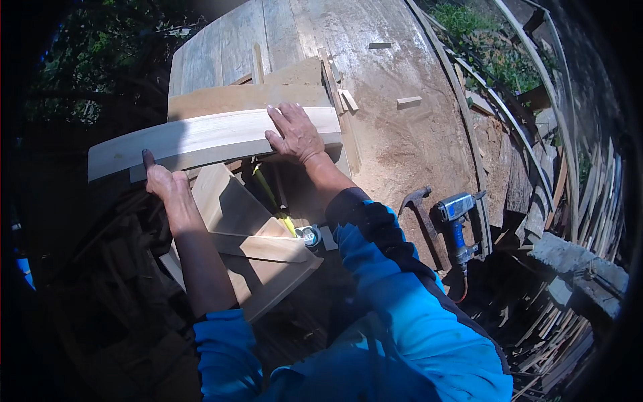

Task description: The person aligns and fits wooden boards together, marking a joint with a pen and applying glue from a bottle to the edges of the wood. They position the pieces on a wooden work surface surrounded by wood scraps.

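A long pale wooden board (pixel 224 128) lies crosswise in front of me, its left end jutting past the table edge. My left hand (pixel 167 182) grips its near edge toward the left, with the thumb on top and the other fingers hidden beneath. My right hand (pixel 297 136) rests on the board's right part, fingers spread over the top face. Behind the board, a broader wooden panel (pixel 231 98) lies against it. Below my hands, nearer to me, several cut wooden pieces (pixel 261 248) are joined or stacked at angles; I cannot tell which.
A hammer (pixel 426 224) and a blue and silver nail gun (pixel 457 221) with a hose lie right of my right arm. Small wood offcuts (pixel 408 102) sit on the dusty wooden table (pixel 395 154). A round, tape-measure-like thing (pixel 309 236) is nearby. Thin wood strips (pixel 556 342) pile up at right.
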Demonstrator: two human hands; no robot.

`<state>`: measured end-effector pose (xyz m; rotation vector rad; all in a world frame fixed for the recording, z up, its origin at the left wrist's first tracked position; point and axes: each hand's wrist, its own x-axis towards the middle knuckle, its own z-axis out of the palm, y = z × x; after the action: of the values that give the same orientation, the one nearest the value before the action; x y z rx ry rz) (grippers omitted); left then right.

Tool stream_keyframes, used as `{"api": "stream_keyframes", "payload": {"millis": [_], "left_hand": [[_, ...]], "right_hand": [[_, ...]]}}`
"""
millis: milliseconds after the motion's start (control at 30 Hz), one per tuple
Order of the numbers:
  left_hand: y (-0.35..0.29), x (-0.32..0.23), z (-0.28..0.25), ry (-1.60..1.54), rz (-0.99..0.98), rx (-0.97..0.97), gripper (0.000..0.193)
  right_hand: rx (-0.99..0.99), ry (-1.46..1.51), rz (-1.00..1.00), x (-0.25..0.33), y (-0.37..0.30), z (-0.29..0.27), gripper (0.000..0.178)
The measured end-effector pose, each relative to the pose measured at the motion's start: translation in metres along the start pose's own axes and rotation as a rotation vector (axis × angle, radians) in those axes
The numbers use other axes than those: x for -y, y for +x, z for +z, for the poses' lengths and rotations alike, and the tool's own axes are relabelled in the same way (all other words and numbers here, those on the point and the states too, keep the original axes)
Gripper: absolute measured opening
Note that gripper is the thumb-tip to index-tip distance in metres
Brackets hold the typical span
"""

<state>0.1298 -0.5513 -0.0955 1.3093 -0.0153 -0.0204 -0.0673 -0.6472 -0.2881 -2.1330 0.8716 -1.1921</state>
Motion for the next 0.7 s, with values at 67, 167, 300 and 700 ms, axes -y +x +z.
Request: {"api": "stream_keyframes", "payload": {"millis": [67,167,300,700], "left_hand": [[-0.002,0.0,0.003,0.013,-0.007,-0.015,0.042],[-0.007,0.0,0.012,0.037,-0.031,-0.033,0.038],[0.004,0.005,0.01,0.003,0.013,-0.017,0.04],[0.042,0.03,0.015,-0.085,0.065,0.062,0.043]], "right_hand": [[-0.003,0.012,0.003,-0.002,0.002,0.001,0.06],[0.006,0.018,0.007,-0.008,0.007,0.004,0.06],[0.027,0.003,0.011,-0.009,0.009,0.008,0.059],[-0.009,-0.023,-0.022,-0.021,0.024,0.016,0.058]]}}
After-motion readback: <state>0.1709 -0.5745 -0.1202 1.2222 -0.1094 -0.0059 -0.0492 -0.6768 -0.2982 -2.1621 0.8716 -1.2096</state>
